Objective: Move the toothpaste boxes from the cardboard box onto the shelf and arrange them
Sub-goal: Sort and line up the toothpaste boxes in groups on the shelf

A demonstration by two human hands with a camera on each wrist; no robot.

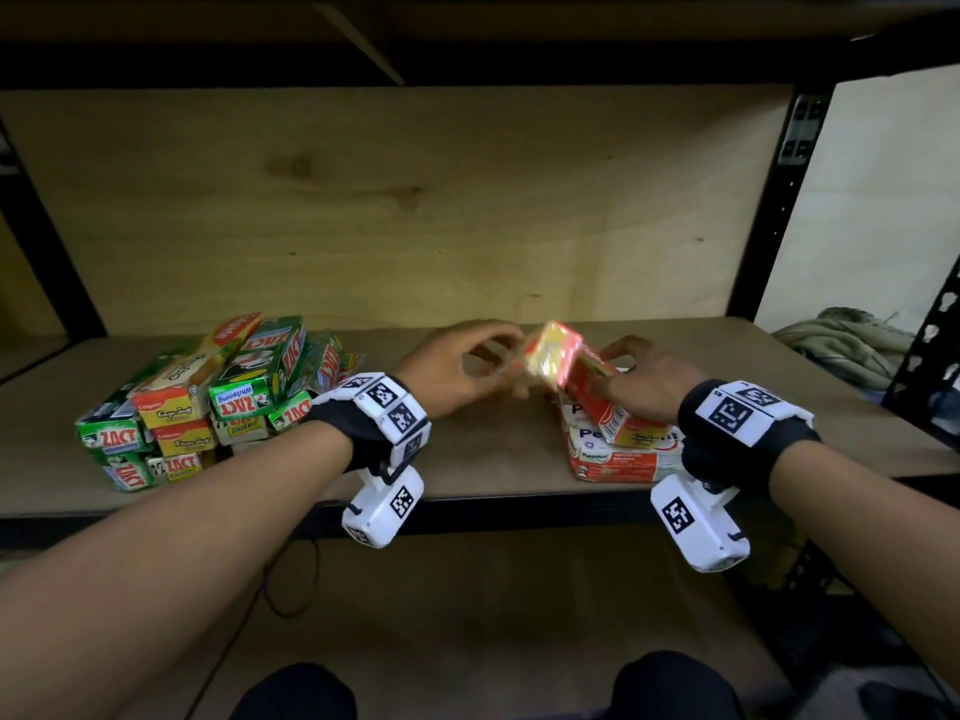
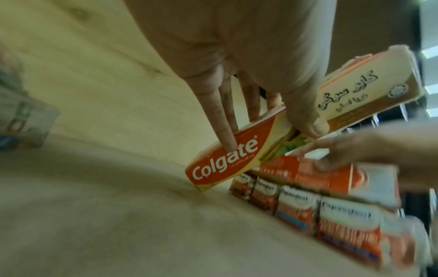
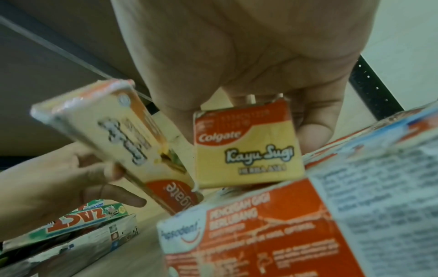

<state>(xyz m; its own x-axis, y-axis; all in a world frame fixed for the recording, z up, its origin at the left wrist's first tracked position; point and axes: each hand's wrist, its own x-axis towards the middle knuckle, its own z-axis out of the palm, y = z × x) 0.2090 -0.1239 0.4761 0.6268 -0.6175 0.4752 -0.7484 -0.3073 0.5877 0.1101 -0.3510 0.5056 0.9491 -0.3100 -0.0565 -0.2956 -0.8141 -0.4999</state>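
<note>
Two red-and-yellow Colgate boxes meet at mid-shelf. My left hand (image 1: 511,363) pinches the tilted Colgate box (image 1: 550,356) between thumb and fingers (image 2: 227,131), its lower end close to the wooden shelf (image 1: 483,454). My right hand (image 1: 618,376) grips the second Colgate box (image 1: 615,415), whose "Kayu Sugi" end (image 3: 246,150) faces the right wrist camera. That box lies on a stack of red-and-white Pepsodent boxes (image 1: 618,457). The tilted box (image 3: 118,140) leans beside it. No cardboard box is in view.
A loose pile of green Zact and yellow Colgate boxes (image 1: 208,402) fills the shelf's left part. A black upright post (image 1: 779,200) bounds the shelf on the right, with a heap of cloth (image 1: 841,345) beyond it. A lower shelf board (image 1: 467,615) lies below.
</note>
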